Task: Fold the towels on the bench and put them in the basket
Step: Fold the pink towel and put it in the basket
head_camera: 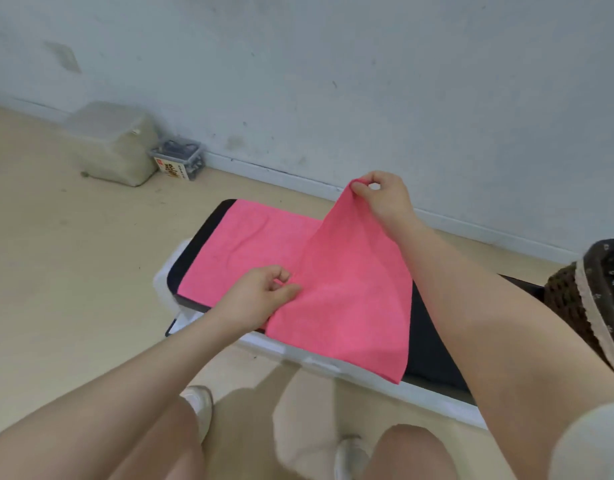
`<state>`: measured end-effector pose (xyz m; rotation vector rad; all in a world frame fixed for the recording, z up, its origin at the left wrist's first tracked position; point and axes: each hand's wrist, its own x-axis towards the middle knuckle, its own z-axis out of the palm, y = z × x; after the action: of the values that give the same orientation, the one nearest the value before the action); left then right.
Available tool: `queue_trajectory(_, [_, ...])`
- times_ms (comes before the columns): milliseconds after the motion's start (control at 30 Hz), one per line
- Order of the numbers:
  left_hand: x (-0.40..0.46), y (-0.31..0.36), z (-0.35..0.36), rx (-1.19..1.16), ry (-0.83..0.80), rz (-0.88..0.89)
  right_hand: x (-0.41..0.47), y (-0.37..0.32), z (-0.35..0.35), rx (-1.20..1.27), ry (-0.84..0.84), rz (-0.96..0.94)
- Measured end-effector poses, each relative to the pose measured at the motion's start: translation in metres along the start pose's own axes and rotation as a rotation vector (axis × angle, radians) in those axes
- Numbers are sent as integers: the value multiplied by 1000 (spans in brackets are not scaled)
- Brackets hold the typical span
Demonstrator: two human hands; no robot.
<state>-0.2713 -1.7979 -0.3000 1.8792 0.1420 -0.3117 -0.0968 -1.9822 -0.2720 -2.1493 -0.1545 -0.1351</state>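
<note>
One pink towel (250,251) is all the head view shows of the laundry, spread along the black padded bench (430,348) with its right half lifted off the pad. The right hand (381,197) pinches the far right corner between thumb and fingertips and holds it up above the bench, so the cloth hangs in a slanting sheet down to the near edge. The left hand (260,294) pinches the towel at its near edge, about midway along, fingers curled on the fabric where a crease looks to be forming.

By my reading the first fold of this towel is under way and not yet laid flat; further folds and the transfer to the basket remain.

At the right edge a dark patterned, woven thing (586,289) with a pale trim is cut off by the frame; it may be the basket, but I cannot tell. No other towels are in view. Near the wall, a blurred pale lidded box (115,143) and a small clear container (179,159) stand on the floor, contents unreadable.
</note>
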Motion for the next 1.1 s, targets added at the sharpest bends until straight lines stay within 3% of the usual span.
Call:
queue_trajectory(200, [-10,-52,-70,-29,230,-124,3,-38,97,86,-209,89])
queue_trajectory(267, [-7,-60,-78,-31,230,-144,6,-40,121,44,-186,58])
queue_trajectory(467, [2,-65,-86,-31,314,-68,37,-37,151,-422,-80,-161])
queue_trajectory(567, [4,-72,-99,0,399,-63,54,-45,166,-391,-20,-163])
queue_trajectory(767, [1,-98,-109,298,438,-105,51,-35,213,-455,-134,-126])
queue_trajectory(867, [3,-101,-112,304,493,-83,56,-33,219,-466,-117,-68])
queue_trajectory(1000, [8,-99,-121,103,557,-105,65,-37,224,-440,-58,-48])
queue_trajectory(1100, [12,-102,-122,309,571,-133,62,-33,232,-579,-136,-77])
